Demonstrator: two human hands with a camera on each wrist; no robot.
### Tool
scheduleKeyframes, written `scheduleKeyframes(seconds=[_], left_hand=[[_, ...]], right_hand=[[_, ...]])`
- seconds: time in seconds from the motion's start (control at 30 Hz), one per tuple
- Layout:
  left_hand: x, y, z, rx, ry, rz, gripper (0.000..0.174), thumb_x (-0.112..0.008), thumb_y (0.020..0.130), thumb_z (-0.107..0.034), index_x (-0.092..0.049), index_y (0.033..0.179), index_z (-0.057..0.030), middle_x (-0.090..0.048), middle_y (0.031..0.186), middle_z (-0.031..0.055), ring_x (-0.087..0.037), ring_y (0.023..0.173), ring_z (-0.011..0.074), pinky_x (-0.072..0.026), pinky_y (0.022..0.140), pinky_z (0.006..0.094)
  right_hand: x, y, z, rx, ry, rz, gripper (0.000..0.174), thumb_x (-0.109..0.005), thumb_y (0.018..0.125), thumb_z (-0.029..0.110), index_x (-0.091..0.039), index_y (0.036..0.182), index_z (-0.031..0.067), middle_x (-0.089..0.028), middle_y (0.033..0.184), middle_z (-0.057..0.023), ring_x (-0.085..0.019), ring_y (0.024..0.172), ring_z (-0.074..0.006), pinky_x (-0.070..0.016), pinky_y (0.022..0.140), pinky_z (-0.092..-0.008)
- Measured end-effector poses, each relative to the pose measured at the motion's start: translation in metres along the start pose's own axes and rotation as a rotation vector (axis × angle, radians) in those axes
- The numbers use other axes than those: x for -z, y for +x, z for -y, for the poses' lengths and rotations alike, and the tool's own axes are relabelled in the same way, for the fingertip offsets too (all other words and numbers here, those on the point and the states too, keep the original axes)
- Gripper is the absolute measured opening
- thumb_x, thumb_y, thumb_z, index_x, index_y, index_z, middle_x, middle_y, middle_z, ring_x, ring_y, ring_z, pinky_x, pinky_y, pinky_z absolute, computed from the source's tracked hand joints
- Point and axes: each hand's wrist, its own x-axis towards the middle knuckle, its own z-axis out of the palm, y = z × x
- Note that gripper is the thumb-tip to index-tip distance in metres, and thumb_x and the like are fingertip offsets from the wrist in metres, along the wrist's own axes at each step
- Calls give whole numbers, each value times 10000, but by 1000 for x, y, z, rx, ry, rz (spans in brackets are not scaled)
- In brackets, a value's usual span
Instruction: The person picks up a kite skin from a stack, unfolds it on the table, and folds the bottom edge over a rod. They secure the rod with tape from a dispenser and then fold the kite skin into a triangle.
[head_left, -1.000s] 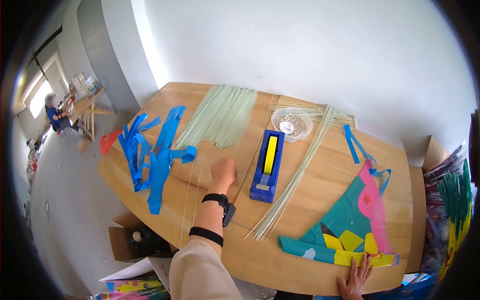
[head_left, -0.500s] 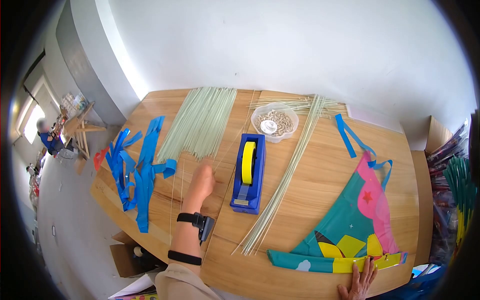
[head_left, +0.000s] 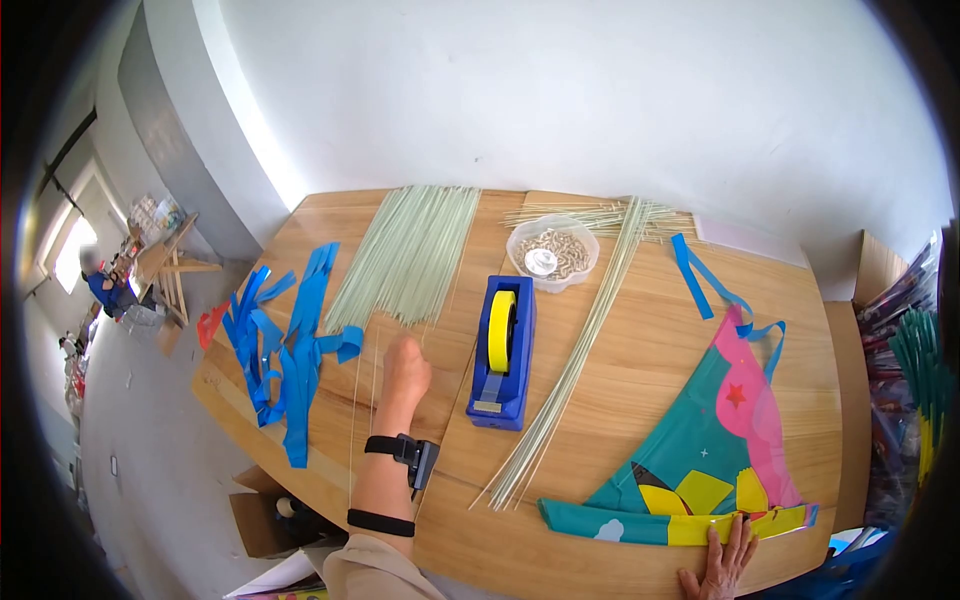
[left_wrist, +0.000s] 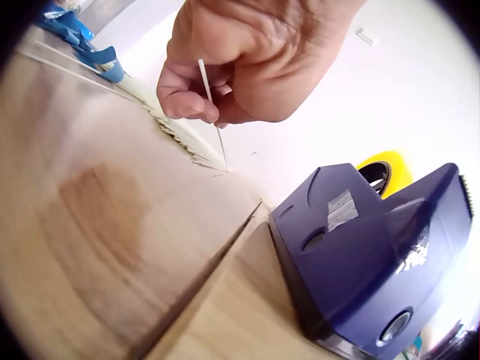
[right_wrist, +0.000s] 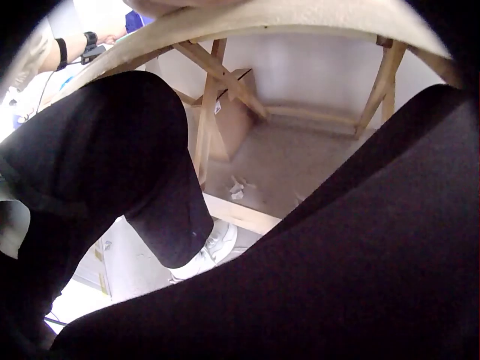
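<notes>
In the left wrist view my left hand (left_wrist: 259,56) pinches a thin pale stick (left_wrist: 209,90) between thumb and fingers. It is held just in front of the near end of a wide spread of pale green sticks (head_left: 412,255) on the wooden table. A blue tape dispenser (head_left: 500,400) with a yellow roll (head_left: 500,330) stands to its right. My right hand (head_left: 720,565) rests with fingers extended on the yellow lower band of a triangular, kite-like printed sheet (head_left: 660,430), teal and pink. In the right wrist view only a bit of that hand shows at the top edge.
Blue ribbon strips (head_left: 300,370) lie at the left. Behind the dispenser is a clear bowl (head_left: 555,255) of small pieces. A long stick bundle (head_left: 575,365) runs down the middle. Cardboard boxes (head_left: 268,515) stand by the table, and another person (head_left: 100,285) sits far left.
The head view has turned, shifting the scene leftward. The stick that slanted up and right from my left hand half a second ago now runs nearer the spread sticks. My right hand stays put.
</notes>
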Motion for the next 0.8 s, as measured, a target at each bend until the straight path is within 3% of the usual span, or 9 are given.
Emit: scheduleKeyframes(seconds=[0.23, 0.3, 0.43, 0.5, 0.53, 0.63, 0.7, 0.77, 0.8], left_hand=[[-36, 70, 2, 2, 64, -30, 206, -570, 720, 76, -516, 918, 93, -579, 881, 298, -557, 879, 465, -461, 755, 492], [-41, 90, 3, -103, 136, -362, 178, -585, 745, 59, -518, 908, 88, -566, 901, 262, -557, 873, 423, -462, 776, 469], [0, 69, -15, -248, 101, -534, 150, -582, 770, 55, -525, 908, 58, -550, 914, 214, -546, 849, 359, -462, 758, 420], [19, 34, -21, -236, -173, -631, 106, -583, 787, 51, -541, 877, 13, -546, 830, 151, -544, 760, 282, -455, 682, 349], [28, 11, -25, -196, -286, -562, 92, -589, 792, 42, -543, 859, -1, -538, 785, 124, -537, 720, 246, -442, 651, 322], [62, -75, -72, -142, -602, -339, 72, -604, 804, 13, -538, 798, -14, -515, 675, 71, -524, 631, 165, -415, 579, 273], [63, -125, -96, -165, -667, 9, 66, -610, 810, -13, -545, 803, -18, -552, 685, 95, -554, 626, 223, -435, 580, 315], [48, -158, -113, -195, -385, 147, 67, -628, 809, -55, -572, 810, -16, -579, 739, 128, -585, 675, 301, -467, 606, 374], [41, -166, -123, -220, -199, 122, 83, -631, 808, -72, -578, 825, -11, -583, 771, 147, -589, 711, 334, -476, 621, 404]], right_hand=[[0, 2, 3, -12, 18, 9, 740, -573, 827, 406, -293, 1447, 116, -145, 1507, -238, -121, 1379, -446, -59, 1083, -585], [4, 3, 3, -1, 26, 9, 744, -579, 823, 393, -292, 1447, 108, -147, 1506, -242, -122, 1379, -446, -60, 1083, -584], [5, 5, 2, 24, 37, -18, 759, -588, 814, 396, -286, 1449, 111, -149, 1507, -238, -122, 1379, -443, -49, 1085, -581], [12, 7, 8, -37, 36, 57, 741, -600, 770, 376, -330, 1397, 88, -150, 1492, -262, -116, 1374, -459, -39, 1082, -595], [14, 6, 10, -82, 33, 119, 723, -612, 725, 355, -375, 1344, 65, -150, 1478, -286, -109, 1369, -475, -28, 1079, -608], [9, 2, 4, -111, 31, 137, 722, -606, 744, 410, -388, 1343, 70, -153, 1476, -281, -103, 1370, -472, -16, 1079, -612], [7, 0, 0, -89, 41, 108, 703, -596, 760, 455, -421, 1327, 79, -168, 1468, -283, -102, 1372, -467, -1, 1076, -617], [8, -2, 0, -88, 44, 94, 707, -600, 757, 456, -421, 1329, 81, -167, 1469, -281, -100, 1375, -461, 2, 1076, -616], [8, -2, 1, -87, 40, 78, 711, -605, 754, 456, -420, 1330, 82, -166, 1471, -280, -98, 1378, -456, 5, 1077, -616]])
